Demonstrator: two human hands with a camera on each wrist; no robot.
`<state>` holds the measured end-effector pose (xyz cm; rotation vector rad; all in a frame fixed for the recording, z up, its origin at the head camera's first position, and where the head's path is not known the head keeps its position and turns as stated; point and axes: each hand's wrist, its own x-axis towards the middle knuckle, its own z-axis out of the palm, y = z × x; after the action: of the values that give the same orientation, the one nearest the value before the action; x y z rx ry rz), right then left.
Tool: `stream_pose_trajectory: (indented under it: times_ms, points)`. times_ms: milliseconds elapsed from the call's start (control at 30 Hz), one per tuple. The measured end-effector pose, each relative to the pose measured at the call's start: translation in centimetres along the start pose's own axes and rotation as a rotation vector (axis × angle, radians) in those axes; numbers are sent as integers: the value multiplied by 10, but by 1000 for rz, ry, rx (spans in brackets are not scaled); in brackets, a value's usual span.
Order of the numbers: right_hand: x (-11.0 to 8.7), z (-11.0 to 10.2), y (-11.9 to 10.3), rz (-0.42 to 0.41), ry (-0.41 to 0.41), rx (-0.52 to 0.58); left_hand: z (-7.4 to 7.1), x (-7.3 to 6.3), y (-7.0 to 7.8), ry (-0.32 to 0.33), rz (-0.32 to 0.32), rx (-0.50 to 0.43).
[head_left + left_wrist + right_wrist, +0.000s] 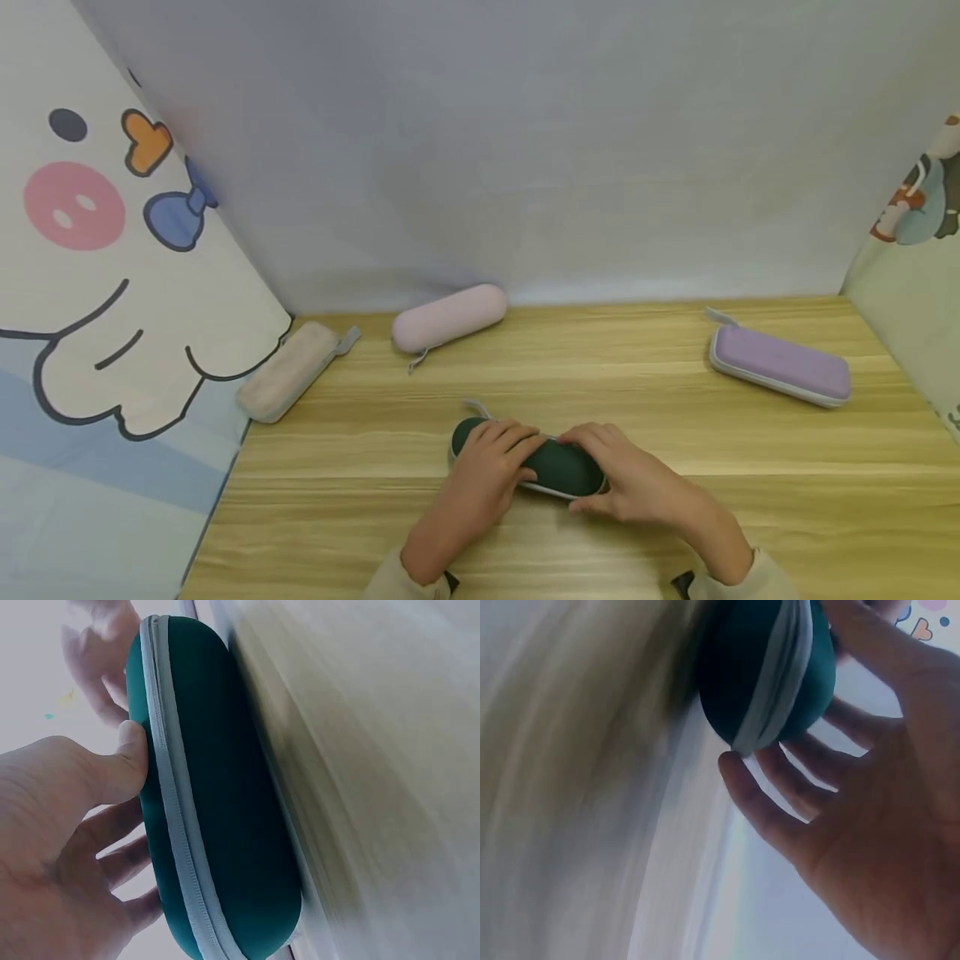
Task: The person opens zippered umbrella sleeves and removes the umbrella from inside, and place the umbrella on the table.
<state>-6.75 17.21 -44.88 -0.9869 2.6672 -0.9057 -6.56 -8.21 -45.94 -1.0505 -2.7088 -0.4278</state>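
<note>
I'm gripping the green case (564, 467), lying ten-to-four: left hand (491, 467) half-curled at ten o'clock, right hand (628, 477) likewise at four.

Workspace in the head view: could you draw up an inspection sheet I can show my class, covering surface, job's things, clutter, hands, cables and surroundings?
Surface: wood-grain tabletop.
Job's things: dark green zippered case, between the hands.
Clutter: beige case at left, pink case at back, purple case at right.
Hands: left hand grips the green case's left part; right hand holds its right end.
Cables: nothing seen.
Surroundings: pale backdrop; cartoon-printed side panels.
</note>
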Motion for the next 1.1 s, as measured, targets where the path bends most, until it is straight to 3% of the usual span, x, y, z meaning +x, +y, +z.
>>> stream_pose_trajectory:
  times_ms: [167,300,567,700,1100]
  points:
    - [-2,5,-3,14,24,-32,-1,2,-1,3,-4,-4]
    - [-2,4,-1,42,23,21,-3,0,-2,27,-9,-8]
    - [-4,-6,8,107,-15,218,-10,-10,-3,186,-30,27]
    - [0,-9,13,136,3,295,-14,-16,-2,262,6,12]
    - [8,-5,24,145,151,382,-12,-18,-5,222,56,-8]
